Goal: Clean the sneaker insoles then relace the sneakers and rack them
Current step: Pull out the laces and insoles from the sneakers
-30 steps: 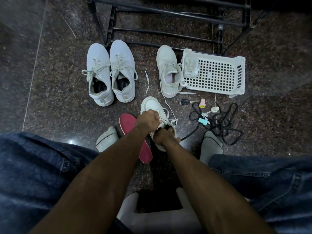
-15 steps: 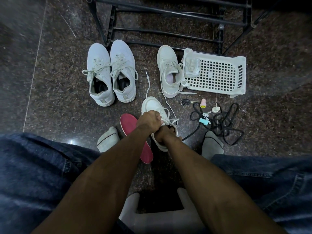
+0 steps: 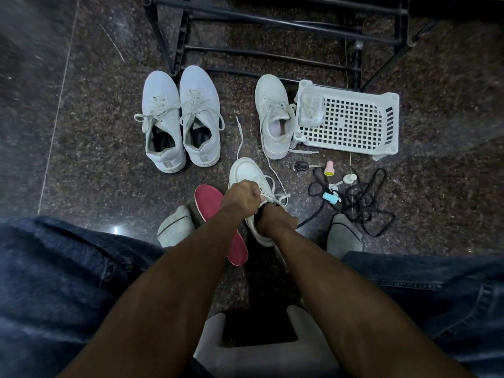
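A white sneaker (image 3: 246, 173) lies on the floor between my feet, toe pointing away. My left hand (image 3: 241, 200) is curled over its lacing and pinches the white lace (image 3: 278, 197). My right hand (image 3: 275, 221) reaches into the sneaker's opening; its fingers are hidden inside. A red insole (image 3: 211, 203) lies on the floor beside the sneaker, partly under my left forearm. Its mate, another white sneaker (image 3: 274, 118), stands farther off with loose laces. A laced pair of white sneakers (image 3: 180, 118) stands to the left.
A black shoe rack (image 3: 272, 36) stands at the back. A white perforated basket (image 3: 351, 124) holds a clear bag. A tangled black cord (image 3: 357, 200), a key (image 3: 301, 167) and small bottles lie at right. My socked feet (image 3: 176, 227) flank the sneaker; a white stool sits below.
My left hand has shifted slightly toward my right hand over the laces. The sneaker and the rest have stayed put.
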A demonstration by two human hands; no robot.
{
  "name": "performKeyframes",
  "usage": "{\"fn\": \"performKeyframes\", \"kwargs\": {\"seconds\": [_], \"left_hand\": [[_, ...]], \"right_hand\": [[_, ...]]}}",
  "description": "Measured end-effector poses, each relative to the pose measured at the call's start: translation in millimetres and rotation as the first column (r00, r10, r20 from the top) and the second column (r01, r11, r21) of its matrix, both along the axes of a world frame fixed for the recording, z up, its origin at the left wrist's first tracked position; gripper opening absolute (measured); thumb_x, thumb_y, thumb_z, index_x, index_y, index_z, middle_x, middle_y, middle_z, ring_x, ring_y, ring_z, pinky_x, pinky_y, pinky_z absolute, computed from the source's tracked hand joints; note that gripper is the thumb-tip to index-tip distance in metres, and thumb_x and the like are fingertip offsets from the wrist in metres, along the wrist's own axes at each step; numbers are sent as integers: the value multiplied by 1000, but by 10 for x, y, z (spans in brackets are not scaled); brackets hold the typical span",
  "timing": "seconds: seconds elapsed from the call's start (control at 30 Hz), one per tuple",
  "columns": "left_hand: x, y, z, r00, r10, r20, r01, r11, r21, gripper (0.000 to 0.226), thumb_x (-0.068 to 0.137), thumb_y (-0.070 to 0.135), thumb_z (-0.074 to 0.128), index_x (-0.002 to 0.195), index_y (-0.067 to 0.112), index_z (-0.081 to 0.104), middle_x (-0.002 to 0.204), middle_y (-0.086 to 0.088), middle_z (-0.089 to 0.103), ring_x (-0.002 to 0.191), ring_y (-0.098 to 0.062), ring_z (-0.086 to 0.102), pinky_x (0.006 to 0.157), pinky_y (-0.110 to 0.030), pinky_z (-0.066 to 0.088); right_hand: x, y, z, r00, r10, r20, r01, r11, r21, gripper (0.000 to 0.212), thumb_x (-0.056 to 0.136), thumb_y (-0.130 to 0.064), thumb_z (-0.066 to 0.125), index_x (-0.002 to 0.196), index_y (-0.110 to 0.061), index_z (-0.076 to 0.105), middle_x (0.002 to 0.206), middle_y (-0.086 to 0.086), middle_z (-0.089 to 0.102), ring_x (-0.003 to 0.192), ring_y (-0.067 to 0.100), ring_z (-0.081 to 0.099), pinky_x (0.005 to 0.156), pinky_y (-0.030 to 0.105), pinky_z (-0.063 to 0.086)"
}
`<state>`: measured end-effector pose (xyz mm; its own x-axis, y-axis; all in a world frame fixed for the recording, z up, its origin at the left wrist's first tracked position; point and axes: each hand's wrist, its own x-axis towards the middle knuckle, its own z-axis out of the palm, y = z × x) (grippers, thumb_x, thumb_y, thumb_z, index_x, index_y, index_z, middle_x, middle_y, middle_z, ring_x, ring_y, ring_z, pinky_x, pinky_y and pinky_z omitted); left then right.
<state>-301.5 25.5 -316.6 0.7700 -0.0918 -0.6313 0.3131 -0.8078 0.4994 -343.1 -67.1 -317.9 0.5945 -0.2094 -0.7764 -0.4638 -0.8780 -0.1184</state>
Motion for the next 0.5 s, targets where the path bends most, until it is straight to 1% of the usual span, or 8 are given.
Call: {"fn": "performKeyframes", "kwargs": {"seconds": [0.1,0.2,0.27,0.33,0.37,0.47,0.5], "left_hand": [[-28,5,-21,1000,-3,23,3,1000,-5,9,84,30,69,81,22,67,102,-8,71,99,-28,64,87,-34,52],[-46,12,-43,998,-24,58,25,1000,-13,10,84,29,70,84,19,68,99,-8,71,97,-27,64,83,-32,51],[-47,25,-48,997,-34,64,36,999,-21,12,84,29,70,87,17,69,99,-8,72,97,-26,64,83,-30,50],[-55,39,-52,997,-36,67,38,999,-29,13,84,29,70,89,17,70,99,-8,72,96,-25,65,81,-29,49],[-61,44,-51,997,-32,68,35,999,-35,12,84,28,70,88,17,70,97,-8,72,95,-25,65,79,-27,48],[-90,61,-58,996,-31,79,35,998,-53,10,83,28,71,82,20,66,91,-6,72,88,-24,65,74,-26,48],[-101,69,-65,995,-38,88,43,997,-58,10,83,27,72,81,20,65,89,-6,71,86,-23,65,74,-27,48]], "right_hand": [[-9,3,-26,997,-60,53,60,998,-4,31,95,-30,46,119,-20,61,128,2,62,120,23,56,101,42,34],[-11,-85,-84,992,-115,46,110,989,96,35,92,-34,49,120,-19,62,129,5,61,121,27,56,100,41,40],[13,-159,-124,985,-169,28,160,965,206,36,87,-36,58,114,-14,67,121,12,65,113,30,61,91,37,47],[42,-221,-183,971,-237,4,225,928,297,28,81,-30,67,100,-9,70,105,17,69,96,27,66,76,34,49],[48,-243,-208,963,-269,-5,256,913,317,23,78,-27,71,93,-9,70,99,16,70,87,23,65,71,35,49],[59,-311,-246,941,-339,-12,324,885,334,27,72,-21,74,93,-6,69,93,12,71,77,21,60,60,30,43],[59,-332,-209,939,-344,-9,327,882,339,23,72,-18,73,91,-6,68,88,11,69,72,21,58,57,29,41]]}}
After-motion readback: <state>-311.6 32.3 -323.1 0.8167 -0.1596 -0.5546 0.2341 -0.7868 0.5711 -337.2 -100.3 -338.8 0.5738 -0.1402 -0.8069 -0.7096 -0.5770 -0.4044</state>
